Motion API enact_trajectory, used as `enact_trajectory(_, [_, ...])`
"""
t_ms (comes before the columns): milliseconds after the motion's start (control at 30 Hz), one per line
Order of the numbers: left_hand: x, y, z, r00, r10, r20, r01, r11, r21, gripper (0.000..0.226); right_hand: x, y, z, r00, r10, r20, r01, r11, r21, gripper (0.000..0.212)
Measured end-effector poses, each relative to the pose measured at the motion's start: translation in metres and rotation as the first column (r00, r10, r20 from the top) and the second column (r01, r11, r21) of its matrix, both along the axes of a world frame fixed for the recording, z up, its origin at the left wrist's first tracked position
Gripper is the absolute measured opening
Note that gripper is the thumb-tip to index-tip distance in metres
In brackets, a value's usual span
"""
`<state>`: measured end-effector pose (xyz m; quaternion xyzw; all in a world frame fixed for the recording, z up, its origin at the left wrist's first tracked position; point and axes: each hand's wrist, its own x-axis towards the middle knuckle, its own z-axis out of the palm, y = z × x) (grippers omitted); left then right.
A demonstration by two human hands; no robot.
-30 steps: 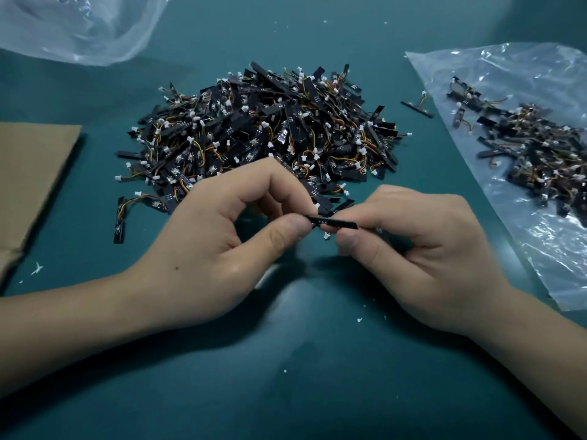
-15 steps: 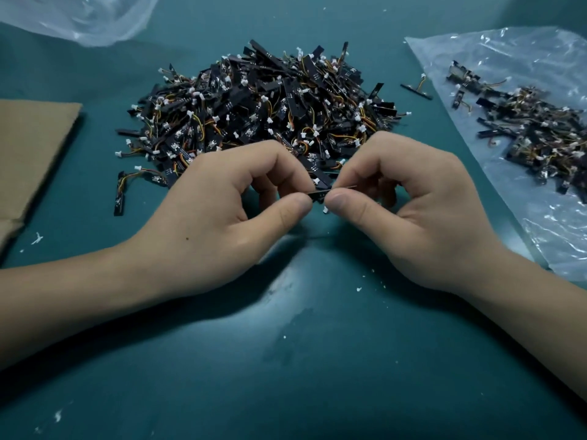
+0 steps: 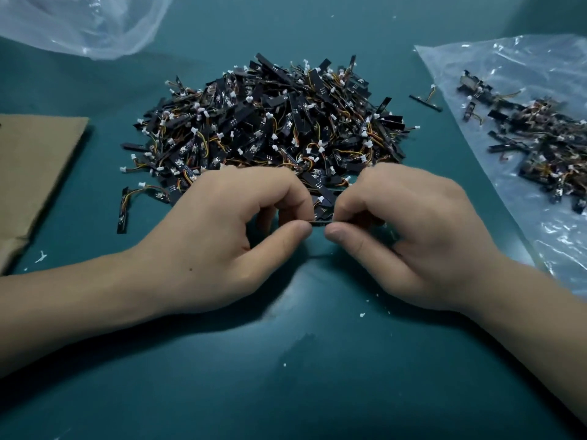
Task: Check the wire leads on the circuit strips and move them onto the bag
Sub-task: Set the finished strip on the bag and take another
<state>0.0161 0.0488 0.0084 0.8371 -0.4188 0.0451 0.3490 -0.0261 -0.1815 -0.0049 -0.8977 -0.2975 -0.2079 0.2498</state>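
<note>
Most strips unchecked: big pile (image 3: 270, 122) just beyond grip, far larger than small batch (image 3: 540, 147) on bag (image 3: 559, 242), well off to grip's right. Task early, bulk left. One circuit strip (image 3: 319, 222) held edge-on above table, between both hands. Grip: left hand (image 3: 222, 236) pinches strip's left end between thumb and forefinger; right hand (image 3: 409, 236) pinches right end likewise. Both pinches narrow, other fingers curled. Wire leads probably hidden behind fingers; cannot tell. Stray strip (image 3: 425, 102) beyond grip, between pile and bag.
</note>
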Motion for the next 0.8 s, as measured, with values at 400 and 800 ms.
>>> enact_trajectory(400, [-0.0014,0.0009,0.0,0.997,0.037,-0.065,-0.037,0.999,0.001,0.005,-0.0015,0.003,0.0002,0.985,-0.054,-0.164,0.071,0.992,0.101,0.018])
enact_trajectory(800, [-0.003,-0.0026,-0.0011,0.986,0.089,-0.141,-0.092,0.996,-0.02,0.004,-0.0027,0.0008,0.0014,0.98,0.006,-0.196,0.02,0.991,0.13,0.016])
